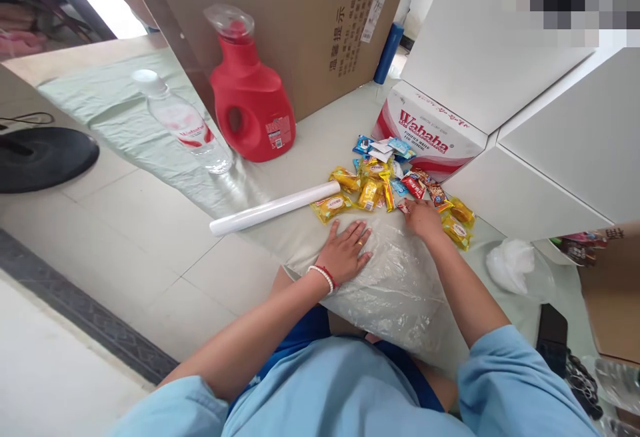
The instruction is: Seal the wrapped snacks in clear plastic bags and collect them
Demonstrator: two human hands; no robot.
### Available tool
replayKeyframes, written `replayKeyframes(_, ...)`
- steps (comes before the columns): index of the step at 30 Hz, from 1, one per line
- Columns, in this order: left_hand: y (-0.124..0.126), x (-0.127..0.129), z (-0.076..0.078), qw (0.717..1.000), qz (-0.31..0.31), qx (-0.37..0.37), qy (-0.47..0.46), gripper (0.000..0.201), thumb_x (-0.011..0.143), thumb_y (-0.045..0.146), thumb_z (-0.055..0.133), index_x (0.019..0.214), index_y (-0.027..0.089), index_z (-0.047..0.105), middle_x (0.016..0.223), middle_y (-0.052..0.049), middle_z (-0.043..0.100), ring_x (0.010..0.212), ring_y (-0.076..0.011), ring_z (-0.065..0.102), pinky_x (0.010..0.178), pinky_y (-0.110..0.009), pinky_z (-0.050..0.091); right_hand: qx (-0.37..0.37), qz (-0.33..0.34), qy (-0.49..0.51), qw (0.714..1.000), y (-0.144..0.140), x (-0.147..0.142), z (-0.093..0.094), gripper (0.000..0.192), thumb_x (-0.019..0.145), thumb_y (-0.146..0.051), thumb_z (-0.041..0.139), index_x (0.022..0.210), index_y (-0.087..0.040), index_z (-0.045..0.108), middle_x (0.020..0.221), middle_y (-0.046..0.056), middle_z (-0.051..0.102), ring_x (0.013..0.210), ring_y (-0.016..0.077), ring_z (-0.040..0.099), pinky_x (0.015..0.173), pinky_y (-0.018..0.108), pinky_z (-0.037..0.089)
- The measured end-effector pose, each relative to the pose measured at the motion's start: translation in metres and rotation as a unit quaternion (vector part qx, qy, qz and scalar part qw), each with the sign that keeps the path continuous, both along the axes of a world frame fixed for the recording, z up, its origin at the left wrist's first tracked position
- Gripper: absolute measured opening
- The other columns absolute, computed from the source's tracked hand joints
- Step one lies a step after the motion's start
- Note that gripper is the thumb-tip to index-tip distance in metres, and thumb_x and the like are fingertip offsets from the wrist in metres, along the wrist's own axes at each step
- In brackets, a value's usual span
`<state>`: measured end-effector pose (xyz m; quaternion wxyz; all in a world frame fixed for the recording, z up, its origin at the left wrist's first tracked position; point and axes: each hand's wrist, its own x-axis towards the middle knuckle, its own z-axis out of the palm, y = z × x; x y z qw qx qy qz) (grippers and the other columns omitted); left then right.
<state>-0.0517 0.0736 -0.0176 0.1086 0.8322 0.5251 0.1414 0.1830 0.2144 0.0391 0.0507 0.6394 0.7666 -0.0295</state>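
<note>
The left hand (345, 249) lies flat, fingers spread, on the clear plastic bag (400, 284); the right hand (423, 218), open and holding nothing, rests at the bag's far edge, touching the snack packets (385, 184) heaped just beyond; the white roll (275, 208) lies left of that heap.

A clear plastic bag (395, 277) lies flat and crinkled on the table, its near end drooping over the edge toward the person's lap. The left hand (345, 250) presses palm-down on the bag's left part, fingers (357, 232) spread. Just beyond the bag's far edge sits a loose pile of small wrapped snacks (390, 184), mostly yellow packets with some red and blue ones; the right hand (423, 218) rests on the packets nearest the bag.
</note>
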Motion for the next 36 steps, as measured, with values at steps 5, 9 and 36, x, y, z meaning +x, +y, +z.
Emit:
replayKeyframes(5, -0.001, 0.000, 0.000, 1.000, 0.001, 0.002, 0.005, 0.061, 0.108, 0.051, 0.031, 0.160, 0.021, 0.041, 0.170, -0.012, 0.035, 0.158, -0.0277, 0.032, 0.129, -0.066, 0.010, 0.050, 0.118, 0.098, 0.987, 0.010, -0.046, 0.007, 0.062, 0.102, -0.035, 0.045, 0.160, -0.013, 0.043, 0.158, 0.018, 0.050, 0.145, 0.0314, 0.043, 0.119, 0.046, 0.035)
replayKeyframes(9, -0.001, 0.001, -0.001, 1.000, -0.001, 0.004, 0.009, 0.060, 0.108, 0.050, 0.032, 0.160, 0.021, 0.042, 0.169, -0.013, 0.036, 0.158, -0.0278, 0.032, 0.129, -0.066, 0.010, 0.012, 0.236, 0.113, 0.965, 0.004, -0.071, -0.002, 0.063, 0.099, -0.041, 0.056, 0.156, -0.017, 0.050, 0.167, 0.014, 0.039, 0.151, 0.0331, 0.036, 0.124, 0.051, 0.027)
replayKeyframes(36, -0.001, -0.002, 0.001, 1.000, -0.008, -0.005, -0.021, 0.059, 0.108, 0.050, 0.033, 0.159, 0.022, 0.044, 0.169, -0.012, 0.037, 0.158, -0.0280, 0.033, 0.129, -0.067, 0.012, 0.050, -0.088, 0.392, 0.914, -0.037, 0.007, 0.047, 0.043, 0.093, -0.058, 0.060, 0.098, -0.018, 0.075, 0.094, 0.011, 0.071, 0.079, 0.0221, 0.062, 0.072, 0.037, 0.055)
